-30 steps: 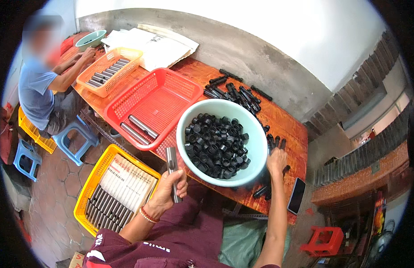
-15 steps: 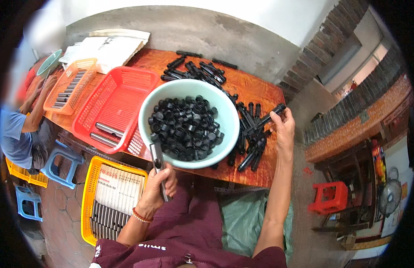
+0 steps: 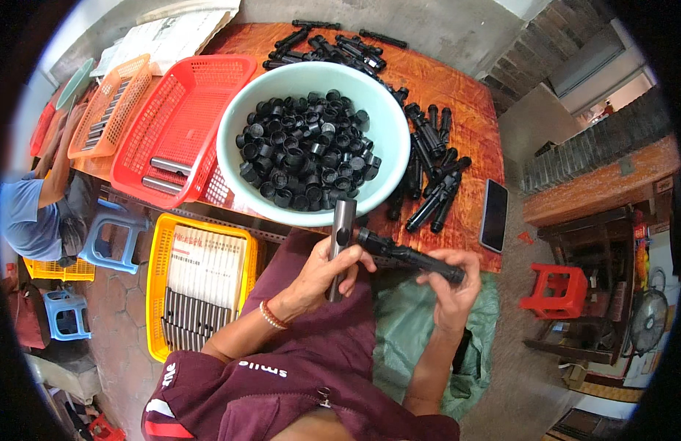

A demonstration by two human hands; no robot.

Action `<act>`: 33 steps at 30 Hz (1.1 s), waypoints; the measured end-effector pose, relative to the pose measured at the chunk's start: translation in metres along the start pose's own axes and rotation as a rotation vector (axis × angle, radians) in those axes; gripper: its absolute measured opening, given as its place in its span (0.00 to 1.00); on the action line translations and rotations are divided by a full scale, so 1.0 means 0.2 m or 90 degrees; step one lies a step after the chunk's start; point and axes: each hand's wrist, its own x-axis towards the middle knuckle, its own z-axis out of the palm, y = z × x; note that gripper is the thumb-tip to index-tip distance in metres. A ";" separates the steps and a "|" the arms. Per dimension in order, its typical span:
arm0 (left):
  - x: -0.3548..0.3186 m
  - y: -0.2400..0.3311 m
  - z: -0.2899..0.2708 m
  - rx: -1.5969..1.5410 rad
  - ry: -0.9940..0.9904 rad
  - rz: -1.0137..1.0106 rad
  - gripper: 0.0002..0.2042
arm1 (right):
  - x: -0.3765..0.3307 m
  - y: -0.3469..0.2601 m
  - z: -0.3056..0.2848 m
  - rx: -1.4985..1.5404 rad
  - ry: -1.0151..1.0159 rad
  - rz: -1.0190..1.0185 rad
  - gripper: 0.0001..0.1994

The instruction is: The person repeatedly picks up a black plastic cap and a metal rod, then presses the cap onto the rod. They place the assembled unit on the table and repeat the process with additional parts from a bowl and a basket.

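My left hand [image 3: 318, 278] is closed round a shiny metal tube [image 3: 344, 222] with an opening in its side, held upright in front of the basin. In my right hand [image 3: 456, 292] is a long black plastic rod-shaped part [image 3: 408, 254], its far end pointing left and close to the tube. The tube and the black part seem apart, though their exact gap is hard to judge. Just beyond my hands, a pale green basin [image 3: 393, 140] holds many black caps [image 3: 304, 151]. More black rod parts [image 3: 437, 192] lie heaped on the table right of it.
Left of the basin stands a red basket [image 3: 201, 82] with metal tubes [image 3: 169, 167]. A yellow basket [image 3: 155, 290] of tubes sits below the table's edge. A phone [image 3: 493, 214] lies at the table's right. Another person [image 3: 33, 213] sits far left by an orange basket [image 3: 138, 72].
My right hand has taken a black rod part from the heap and brought it down and left towards me. My left hand has moved right with the metal tube, and the view has shifted.
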 end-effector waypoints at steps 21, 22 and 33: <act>0.09 0.11 0.05 0.200 -0.015 0.035 0.10 | -0.20 0.08 0.09 -0.019 -0.102 0.359 0.12; 0.09 0.13 0.04 0.093 -0.034 0.069 0.11 | -0.21 0.08 0.11 0.045 -0.057 0.346 0.14; 0.19 0.13 0.19 -0.195 0.000 0.015 0.18 | -0.27 0.02 0.28 0.014 -0.157 0.381 0.12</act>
